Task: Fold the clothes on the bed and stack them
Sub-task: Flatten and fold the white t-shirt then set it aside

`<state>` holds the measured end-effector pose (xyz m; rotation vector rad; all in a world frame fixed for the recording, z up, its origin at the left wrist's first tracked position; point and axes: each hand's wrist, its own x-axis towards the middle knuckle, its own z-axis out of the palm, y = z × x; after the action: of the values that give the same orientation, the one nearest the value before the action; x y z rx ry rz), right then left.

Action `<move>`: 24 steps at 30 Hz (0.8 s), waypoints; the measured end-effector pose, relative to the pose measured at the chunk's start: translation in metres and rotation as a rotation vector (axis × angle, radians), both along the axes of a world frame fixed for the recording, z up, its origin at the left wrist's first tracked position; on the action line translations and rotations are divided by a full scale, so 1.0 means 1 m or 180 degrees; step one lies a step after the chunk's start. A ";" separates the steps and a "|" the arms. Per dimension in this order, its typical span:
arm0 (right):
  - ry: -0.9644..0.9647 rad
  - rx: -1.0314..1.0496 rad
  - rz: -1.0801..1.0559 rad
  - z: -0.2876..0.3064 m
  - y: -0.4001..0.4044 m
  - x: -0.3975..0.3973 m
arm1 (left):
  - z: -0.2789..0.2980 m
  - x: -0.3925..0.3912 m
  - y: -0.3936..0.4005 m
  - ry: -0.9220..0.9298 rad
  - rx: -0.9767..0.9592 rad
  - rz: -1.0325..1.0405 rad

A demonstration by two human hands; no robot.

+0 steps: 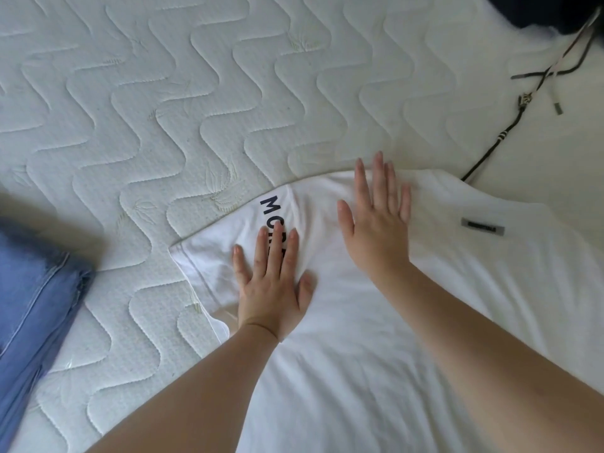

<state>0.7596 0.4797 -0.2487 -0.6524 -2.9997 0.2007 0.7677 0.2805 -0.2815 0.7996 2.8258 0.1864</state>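
Smoothing is the step now: both hands lie flat, fingers straight, on the white shirt (376, 322) spread over the bed (163, 93). The left hand (273, 282) presses beside the sleeve, over the black lettering; the right hand (379, 217) presses near the far edge. To do it well, I think, stroke outward toward the edges, so no crease stays inside. Blue jeans (32, 289) lie at the left, apart.

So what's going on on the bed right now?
A person is flattening a white T-shirt on the quilted mattress. The left hand presses flat over the black lettering; the right hand lies flat near the shirt's far edge. Blue jeans sit at the left, dark cords at upper right.
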 end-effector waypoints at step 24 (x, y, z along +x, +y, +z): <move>-0.0610 -0.0940 -0.0080 0.037 0.046 0.076 | 0.053 -0.020 0.024 -0.0866 -0.1413 -0.0092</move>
<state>0.8352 0.5256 -0.2114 -0.7737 -3.1720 0.6233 0.7473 0.3046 -0.2280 0.6544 2.4605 -0.3043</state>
